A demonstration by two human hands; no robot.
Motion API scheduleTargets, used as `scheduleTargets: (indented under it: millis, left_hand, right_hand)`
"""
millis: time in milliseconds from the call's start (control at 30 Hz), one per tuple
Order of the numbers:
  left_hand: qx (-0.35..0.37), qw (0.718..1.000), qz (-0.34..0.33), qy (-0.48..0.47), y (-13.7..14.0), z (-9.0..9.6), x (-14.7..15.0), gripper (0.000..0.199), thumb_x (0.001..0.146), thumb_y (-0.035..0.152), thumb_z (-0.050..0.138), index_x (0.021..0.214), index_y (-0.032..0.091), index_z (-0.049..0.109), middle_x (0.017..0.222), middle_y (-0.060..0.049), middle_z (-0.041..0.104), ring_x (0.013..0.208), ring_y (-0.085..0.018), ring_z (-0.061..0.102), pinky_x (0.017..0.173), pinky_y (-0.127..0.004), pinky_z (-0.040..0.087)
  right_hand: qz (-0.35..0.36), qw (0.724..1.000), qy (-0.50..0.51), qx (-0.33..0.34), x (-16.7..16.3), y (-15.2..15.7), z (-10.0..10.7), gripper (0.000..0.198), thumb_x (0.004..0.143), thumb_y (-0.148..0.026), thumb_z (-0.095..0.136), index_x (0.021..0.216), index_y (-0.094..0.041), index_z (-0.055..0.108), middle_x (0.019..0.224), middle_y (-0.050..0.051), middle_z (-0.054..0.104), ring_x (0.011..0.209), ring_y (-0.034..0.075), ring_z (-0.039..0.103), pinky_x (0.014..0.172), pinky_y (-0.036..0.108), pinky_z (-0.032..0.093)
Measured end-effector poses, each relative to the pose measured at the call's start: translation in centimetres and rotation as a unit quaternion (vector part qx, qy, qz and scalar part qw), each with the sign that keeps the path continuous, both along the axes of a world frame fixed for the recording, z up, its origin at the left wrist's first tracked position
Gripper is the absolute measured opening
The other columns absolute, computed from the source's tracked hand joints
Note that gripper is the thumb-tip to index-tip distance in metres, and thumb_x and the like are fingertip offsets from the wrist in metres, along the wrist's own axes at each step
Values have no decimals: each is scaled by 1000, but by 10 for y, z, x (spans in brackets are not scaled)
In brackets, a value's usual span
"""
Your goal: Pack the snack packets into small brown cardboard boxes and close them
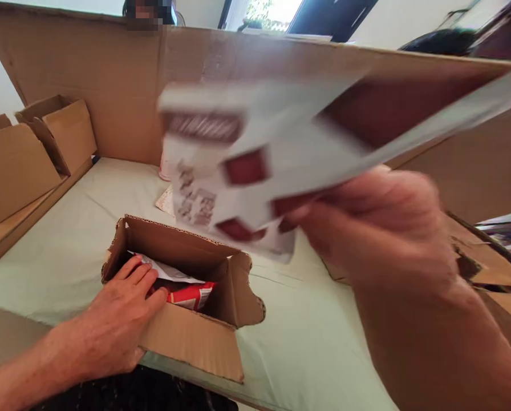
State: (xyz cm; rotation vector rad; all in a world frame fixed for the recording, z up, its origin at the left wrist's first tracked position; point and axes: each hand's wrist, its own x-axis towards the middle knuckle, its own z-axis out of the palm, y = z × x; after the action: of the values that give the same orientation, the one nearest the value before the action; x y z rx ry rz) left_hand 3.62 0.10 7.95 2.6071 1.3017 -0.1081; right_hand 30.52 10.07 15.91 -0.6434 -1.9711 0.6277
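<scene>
My right hand (375,228) is closed on the lower edge of a white plastic packet (298,131) with dark red squares and a printed label. It is raised high in front of me, tilted and smeared by motion. Below it, an open cardboard box (199,348) stands at the near edge of the table. Inside lie a red packet (191,295) and a white packet (170,270). My left hand (122,305) reaches over the box's near wall, its fingers laid over these packets and the thumb apart. The fingertips are partly hidden inside the box.
A pale green cloth (307,331) covers the table. Tall cardboard panels (110,74) rise behind it. Cardboard boxes (16,165) stand at the left, and torn cardboard (490,257) lies at the right. A patterned item (165,201) is half hidden behind the raised packet.
</scene>
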Motion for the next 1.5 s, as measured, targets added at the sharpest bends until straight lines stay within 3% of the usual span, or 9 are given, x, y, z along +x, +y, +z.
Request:
scheduleTargets:
  millis: [100,267,333,733,833,967,1033,1300,1500]
  left_hand:
    - [27,999,3,-27,-2,-6,-2,60,62,25,73,120,12,65,130,-20,62,128,-39,54,123,-59,27]
    - [74,997,-8,-33,-3,-9,-3,42,59,23,72,100,15,66,113,-15,66,115,-35,59,119,-56,35]
    - [88,996,-11,-31,-3,-10,-4,42,59,23,72,100,14,66,112,-15,66,114,-34,59,120,-54,34]
    - [119,992,-31,-34,0,-13,-5,46,61,21,68,106,12,67,113,-16,66,114,-36,61,119,-58,37]
    - [159,984,-37,-72,-12,-10,-13,60,62,14,65,122,11,61,133,-21,60,131,-40,53,117,-60,40]
    - [260,945,30,-194,-37,-7,-44,64,83,11,58,143,26,46,159,-10,39,149,-34,35,122,-58,37]
    - [265,927,106,-244,-45,-12,-61,63,90,21,59,148,33,40,162,-7,36,147,-34,39,121,-58,39]
    - [166,919,171,-313,-32,-43,-61,56,96,37,59,149,34,42,126,-3,72,129,-27,62,112,-47,52]
    - [226,893,241,-306,-17,-35,-47,45,98,41,59,141,32,50,110,0,75,103,-21,73,92,-35,61]
  right_hand:
    - [57,961,-271,2,-28,-27,-6,25,94,-12,53,96,-25,74,73,-2,72,62,13,64,57,23,46]
    - [-5,779,-627,13,-84,-23,-45,22,93,-9,52,105,-14,70,92,13,77,82,26,75,64,29,50]
    - [-9,739,-673,33,-96,-20,-53,25,97,-9,47,112,-10,67,96,18,77,89,30,76,69,32,53]
    - [99,709,-697,45,-134,3,-52,30,102,-11,45,117,-7,70,114,19,75,106,29,73,82,33,55]
    - [79,751,-654,36,-114,-2,-40,27,101,-16,49,118,-10,69,104,16,77,96,27,75,77,32,55]
    - [-86,907,-406,66,-41,-37,-26,25,102,-23,51,120,-21,68,103,7,79,89,20,75,79,30,57]
    - [-146,947,-270,96,-6,-54,-33,21,102,-26,53,115,-25,70,102,4,79,86,17,74,78,27,58]
    - [-31,975,-209,68,-3,-64,-118,27,101,-21,49,115,-19,72,115,12,76,106,24,71,90,43,61]
    - [-152,981,-103,62,6,-55,-112,32,101,-20,51,130,-24,63,140,13,63,127,24,62,102,44,56]
